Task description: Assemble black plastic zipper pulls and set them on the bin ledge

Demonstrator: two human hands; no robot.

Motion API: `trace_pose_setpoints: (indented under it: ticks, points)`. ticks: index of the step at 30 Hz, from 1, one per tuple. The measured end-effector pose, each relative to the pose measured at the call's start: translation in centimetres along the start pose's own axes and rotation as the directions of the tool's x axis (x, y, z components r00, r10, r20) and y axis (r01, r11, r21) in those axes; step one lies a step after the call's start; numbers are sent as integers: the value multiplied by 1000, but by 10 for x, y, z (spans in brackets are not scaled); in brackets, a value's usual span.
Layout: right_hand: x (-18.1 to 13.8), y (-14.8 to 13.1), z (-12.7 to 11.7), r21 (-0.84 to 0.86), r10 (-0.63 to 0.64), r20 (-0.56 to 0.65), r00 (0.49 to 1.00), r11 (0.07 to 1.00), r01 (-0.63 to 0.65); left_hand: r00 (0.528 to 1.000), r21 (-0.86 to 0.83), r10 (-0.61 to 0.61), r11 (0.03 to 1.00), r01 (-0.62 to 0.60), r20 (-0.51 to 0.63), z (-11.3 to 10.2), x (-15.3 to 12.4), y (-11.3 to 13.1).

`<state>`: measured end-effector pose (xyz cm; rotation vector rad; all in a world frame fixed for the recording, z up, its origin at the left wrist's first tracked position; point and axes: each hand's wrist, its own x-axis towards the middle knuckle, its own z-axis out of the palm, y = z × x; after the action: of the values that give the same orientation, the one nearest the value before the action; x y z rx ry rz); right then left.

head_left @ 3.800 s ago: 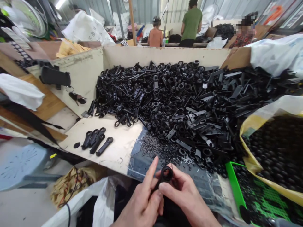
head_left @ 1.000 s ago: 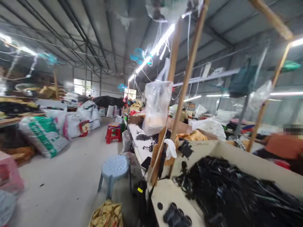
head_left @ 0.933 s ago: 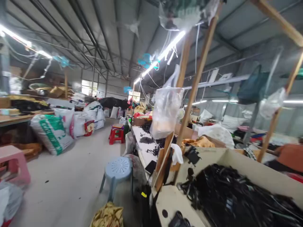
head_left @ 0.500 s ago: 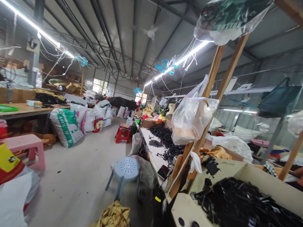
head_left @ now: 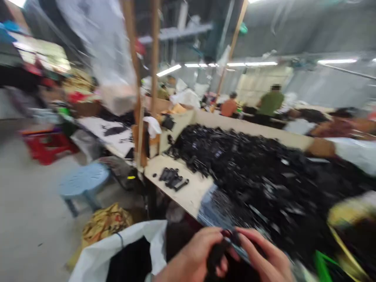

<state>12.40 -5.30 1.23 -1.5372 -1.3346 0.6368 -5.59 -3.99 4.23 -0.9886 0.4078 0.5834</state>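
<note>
At the bottom of the head view, my left hand (head_left: 197,252) has its fingers closed round a black part (head_left: 216,254), blurred, with what looks like a rounded end. My right hand (head_left: 266,256) comes in from the other side, thumb and fingers pinched on the same part near my left fingertips. Beyond both hands spreads a large heap of black pieces (head_left: 249,168) on the worktable. Several elongated black pieces (head_left: 173,179) lie side by side on the bare tabletop (head_left: 188,197), left of the heap.
A white sack (head_left: 158,231) with black material inside stands at lower left. Behind it are a tan cloth bundle (head_left: 107,221), a blue stool (head_left: 85,180) and a red stool (head_left: 48,145). Wooden posts (head_left: 155,58) rise from the table. Co-workers (head_left: 272,100) sit farther back.
The view has swung right and down, from the aisle to the worktable. Both my hands, out of sight before, now show with a black part between them.
</note>
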Motion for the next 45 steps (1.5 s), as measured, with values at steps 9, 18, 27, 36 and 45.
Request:
trace_pose_setpoints:
  ticks: [9, 18, 27, 36, 45]
  points:
    - [0, 6, -6, 282, -61, 2, 998, 958, 58, 864, 885, 195, -54, -462, 463, 4, 31, 1]
    - [7, 33, -12, 196, -75, 48, 996, 978, 64, 876, 920, 283, -89, -381, 390, 11, 51, 4]
    - [2, 40, -2, 250, 97, -62, 993, 965, -78, 866, 915, 297, -152, -373, 402, 12, 65, 5]
    - [-14, 59, 10, 215, 145, -183, 972, 971, -104, 761, 757, 284, -531, -381, 583, -9, 91, 12]
    - [-17, 56, 27, 323, 256, -314, 914, 934, -151, 702, 792, 400, -461, -402, 589, -17, 101, 13]
